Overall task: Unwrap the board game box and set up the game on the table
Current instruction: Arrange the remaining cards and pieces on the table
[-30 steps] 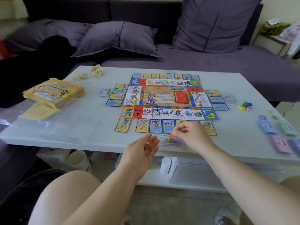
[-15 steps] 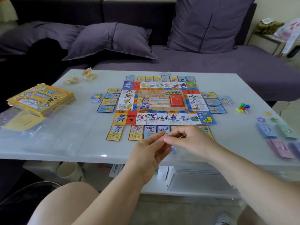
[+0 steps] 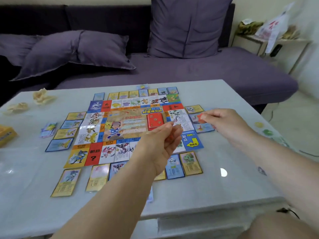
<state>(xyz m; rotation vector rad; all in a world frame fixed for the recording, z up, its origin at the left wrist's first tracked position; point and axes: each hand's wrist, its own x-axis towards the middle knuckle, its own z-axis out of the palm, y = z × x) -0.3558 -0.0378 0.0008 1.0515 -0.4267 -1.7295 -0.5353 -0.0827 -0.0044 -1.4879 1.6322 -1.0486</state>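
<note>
Above board [image 3: 127, 125], token [image 3: 200, 118] in right hand [image 3: 224, 124]

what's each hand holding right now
Left hand: curled round a small red plastic piece.
Right hand: pinching a small orange-red plastic piece.
</note>
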